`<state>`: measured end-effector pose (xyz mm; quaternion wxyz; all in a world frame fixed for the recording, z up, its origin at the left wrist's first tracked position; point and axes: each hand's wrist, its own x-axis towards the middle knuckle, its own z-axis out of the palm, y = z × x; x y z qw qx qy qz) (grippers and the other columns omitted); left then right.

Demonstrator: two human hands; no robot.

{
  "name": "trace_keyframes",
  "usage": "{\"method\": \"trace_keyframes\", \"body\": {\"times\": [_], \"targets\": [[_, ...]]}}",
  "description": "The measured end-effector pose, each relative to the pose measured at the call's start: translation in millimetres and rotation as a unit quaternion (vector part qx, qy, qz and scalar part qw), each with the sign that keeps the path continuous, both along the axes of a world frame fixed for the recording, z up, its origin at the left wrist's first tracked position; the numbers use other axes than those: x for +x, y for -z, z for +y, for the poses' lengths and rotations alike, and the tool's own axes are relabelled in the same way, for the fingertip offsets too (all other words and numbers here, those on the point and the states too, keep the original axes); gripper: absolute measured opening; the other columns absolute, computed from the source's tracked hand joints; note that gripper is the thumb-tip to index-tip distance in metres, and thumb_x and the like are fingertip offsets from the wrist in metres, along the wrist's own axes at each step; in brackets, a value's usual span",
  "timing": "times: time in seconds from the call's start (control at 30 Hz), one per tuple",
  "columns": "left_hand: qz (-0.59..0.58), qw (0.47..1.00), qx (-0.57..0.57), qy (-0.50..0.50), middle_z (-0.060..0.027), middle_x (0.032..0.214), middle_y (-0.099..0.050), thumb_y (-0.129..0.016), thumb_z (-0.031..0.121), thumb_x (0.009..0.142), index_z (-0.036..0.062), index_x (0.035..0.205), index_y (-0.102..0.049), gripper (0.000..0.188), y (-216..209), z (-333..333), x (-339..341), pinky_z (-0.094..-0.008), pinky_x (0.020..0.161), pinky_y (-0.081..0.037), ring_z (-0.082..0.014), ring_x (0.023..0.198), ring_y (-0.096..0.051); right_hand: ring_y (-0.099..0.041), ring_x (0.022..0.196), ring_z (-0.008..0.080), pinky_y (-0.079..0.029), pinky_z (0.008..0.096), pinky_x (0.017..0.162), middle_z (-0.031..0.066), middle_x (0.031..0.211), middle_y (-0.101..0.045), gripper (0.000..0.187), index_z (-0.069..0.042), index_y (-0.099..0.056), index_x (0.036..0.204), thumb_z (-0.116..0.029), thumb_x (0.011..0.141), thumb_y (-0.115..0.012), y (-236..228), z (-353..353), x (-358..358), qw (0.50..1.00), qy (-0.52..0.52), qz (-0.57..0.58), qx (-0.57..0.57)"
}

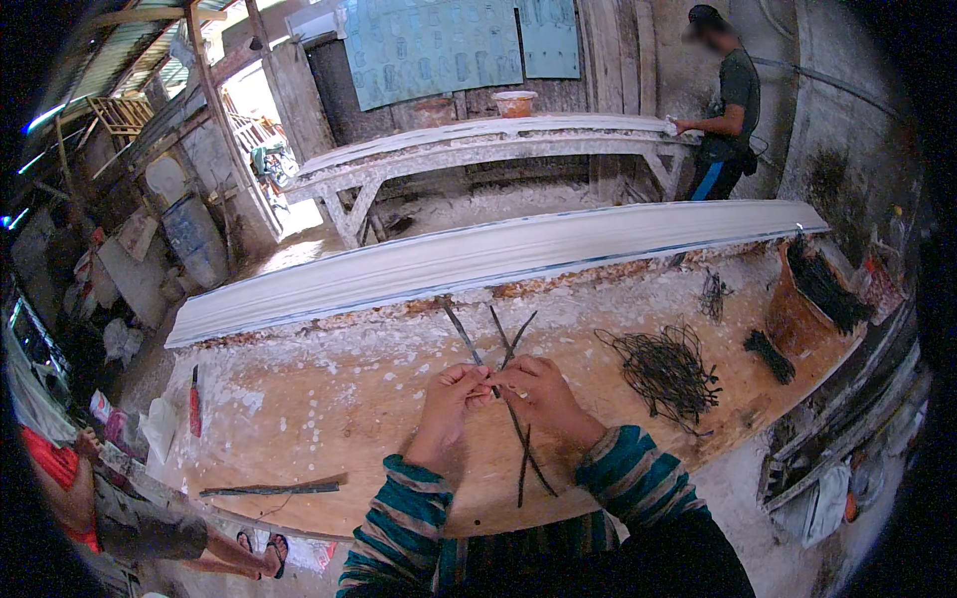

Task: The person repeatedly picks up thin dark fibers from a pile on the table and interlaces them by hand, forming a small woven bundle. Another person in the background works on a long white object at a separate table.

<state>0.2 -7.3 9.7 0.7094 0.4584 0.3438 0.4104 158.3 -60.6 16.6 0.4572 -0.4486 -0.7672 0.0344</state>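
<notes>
My left hand [454, 401] and my right hand [543, 399] meet above the middle of the wooden table [339, 419]. The fingers of both are closed in a pinch on several thin dark strips [520, 448]. These cross one another at my fingertips, their ends sticking out toward the far side and back toward me. Whether a cord runs between the fingers is too small to tell. To the right of my right hand lies a loose tangle of thin black cords [663, 374]. More dark strips [269, 489] lie near the table's front edge, left of my left hand.
A long white moulding [498, 247] runs along the table's far side. At right stand an orange bucket [797, 304] of dark bundles and a small dark bundle [770, 356]. A red-handled knife [194, 404] lies left. One person [733, 110] works at the far bench; another [70, 478] is at left.
</notes>
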Motion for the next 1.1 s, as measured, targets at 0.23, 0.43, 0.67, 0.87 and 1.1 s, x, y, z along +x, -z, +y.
{"method": "trace_keyframes", "body": {"times": [0.23,0.43,0.67,0.87,1.1], "targets": [[0.009,1.000,0.006,0.012,-0.0026,0.074,-0.061,-0.059,0.019,0.081,0.0035,0.086,-0.060,0.016,2,0,1,-0.0207,0.060,-0.047,-0.0093,0.065,-0.057,-0.055,0.079,0.0217,-0.041,0.0301,0.071,0.0069,0.084,-0.057,0.019,-0.009,-0.060,0.091,-0.004,0.072,-0.060,10,2,0,0.997,-0.017,0.060,-0.049],[-0.074,0.997,0.014,-0.001,-0.0048,0.084,-0.062,-0.056,0.015,0.083,0.0070,0.080,-0.056,0.008,6,-4,5,-0.0221,0.061,-0.048,-0.0104,0.073,-0.058,-0.053,0.083,0.0107,-0.043,0.0233,0.075,0.0027,0.089,-0.059,0.014,-0.002,-0.059,0.093,-0.010,0.082,-0.055,0,-6,-7,0.788,-0.148,0.501,-0.326],[-0.125,0.991,0.039,0.012,-0.0046,0.087,-0.061,-0.056,0.013,0.082,0.0091,0.077,-0.052,0.008,3,-11,10,-0.0228,0.059,-0.048,-0.0098,0.076,-0.057,-0.053,0.082,0.0081,-0.043,0.0211,0.074,0.0030,0.093,-0.059,0.016,-0.002,-0.058,0.095,-0.012,0.083,-0.055,9,-1,0,0.670,-0.190,0.607,-0.383],[-0.094,0.994,0.053,0.015,-0.0038,0.084,-0.060,-0.058,0.013,0.081,0.0092,0.077,-0.050,0.009,10,-11,11,-0.0231,0.057,-0.049,-0.0114,0.076,-0.058,-0.054,0.081,0.0105,-0.043,0.0236,0.071,0.0027,0.090,-0.060,0.011,-0.004,-0.061,0.090,-0.007,0.080,-0.057,12,0,0,0.830,-0.069,0.463,-0.302],[-0.079,0.996,0.010,0.044,-0.0044,0.079,-0.060,-0.057,0.009,0.081,0.0094,0.078,-0.050,0.008,8,-7,7,-0.0210,0.052,-0.047,-0.0101,0.068,-0.055,-0.056,0.080,0.0241,-0.043,0.0316,0.069,0.0085,0.095,-0.059,0.017,-0.008,-0.062,0.084,-0.001,0.069,-0.061,0,-7,0,0.995,0.052,0.036,0.081]]}}
